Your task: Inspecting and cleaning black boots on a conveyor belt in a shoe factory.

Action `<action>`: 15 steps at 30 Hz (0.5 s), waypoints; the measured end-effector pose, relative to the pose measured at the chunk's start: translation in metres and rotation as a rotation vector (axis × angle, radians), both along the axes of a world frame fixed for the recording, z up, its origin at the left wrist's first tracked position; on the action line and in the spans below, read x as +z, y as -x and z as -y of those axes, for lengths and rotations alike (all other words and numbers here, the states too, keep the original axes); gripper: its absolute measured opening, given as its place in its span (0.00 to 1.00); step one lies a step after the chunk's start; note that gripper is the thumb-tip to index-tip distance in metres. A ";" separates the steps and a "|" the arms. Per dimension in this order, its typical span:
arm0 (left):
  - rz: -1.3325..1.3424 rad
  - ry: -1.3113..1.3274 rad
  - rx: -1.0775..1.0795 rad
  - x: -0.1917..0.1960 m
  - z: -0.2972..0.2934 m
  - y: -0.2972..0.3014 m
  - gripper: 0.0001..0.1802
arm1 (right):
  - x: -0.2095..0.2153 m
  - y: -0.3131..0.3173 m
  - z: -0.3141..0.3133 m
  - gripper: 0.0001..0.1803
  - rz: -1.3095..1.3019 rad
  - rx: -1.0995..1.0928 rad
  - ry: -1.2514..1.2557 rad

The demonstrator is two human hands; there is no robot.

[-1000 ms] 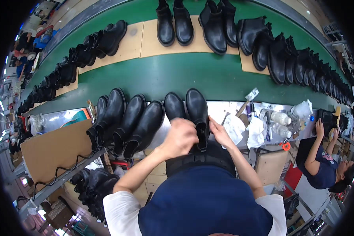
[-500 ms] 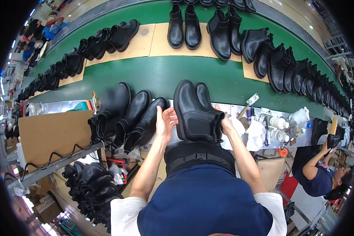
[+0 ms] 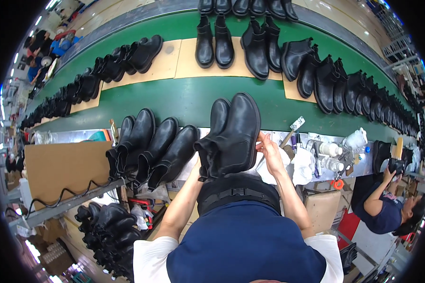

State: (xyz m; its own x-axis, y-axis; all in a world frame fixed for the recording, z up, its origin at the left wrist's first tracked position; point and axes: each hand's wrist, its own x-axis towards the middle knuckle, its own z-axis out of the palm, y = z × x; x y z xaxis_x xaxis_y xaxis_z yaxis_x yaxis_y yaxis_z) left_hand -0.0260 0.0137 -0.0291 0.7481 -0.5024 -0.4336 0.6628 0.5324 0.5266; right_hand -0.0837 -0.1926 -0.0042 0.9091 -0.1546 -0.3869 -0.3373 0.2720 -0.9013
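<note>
Black leather makes up the round-toed ankle-boot pair (image 3: 240,134), tilted over the near edge of the silver metal bench (image 3: 276,137). Shafts earlier pointing right now lean left; handling apparently favours the other side. The right hand (image 3: 270,152), loosely open, meets the sole edge. The left hand (image 3: 195,170), previously spread, is mostly hidden; grip cannot be told. Four similar black boots (image 3: 177,153) stay at left.

Chelsea boots (image 3: 241,129) between left hand (image 3: 194,172) and right hand (image 3: 270,155): plain black | conveyor belt (image 3: 174,99) beyond both hands: deep green | cardboard strips (image 3: 189,68) farther beyond: tan | cardboard sheet (image 3: 71,167) left of left hand: brown | crumpled cloth (image 3: 303,166) right of right hand: white
</note>
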 end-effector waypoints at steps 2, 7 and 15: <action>0.165 -0.100 -0.148 -0.010 0.005 0.007 0.21 | 0.015 -0.004 -0.003 0.32 0.026 0.001 0.020; 0.062 0.033 -0.116 -0.001 0.022 0.015 0.21 | 0.022 -0.008 0.003 0.34 0.127 0.006 0.238; 0.338 -0.164 0.231 -0.029 0.017 0.002 0.29 | -0.007 -0.004 -0.004 0.37 0.109 -0.055 0.383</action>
State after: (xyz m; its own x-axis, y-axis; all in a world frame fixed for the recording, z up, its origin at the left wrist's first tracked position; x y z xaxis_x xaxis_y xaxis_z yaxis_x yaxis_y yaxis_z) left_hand -0.0276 -0.0029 -0.0581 0.9461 -0.2504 -0.2055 0.3124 0.5380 0.7829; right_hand -0.0798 -0.1888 -0.0114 0.9278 -0.3187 -0.1939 -0.2288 -0.0756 -0.9705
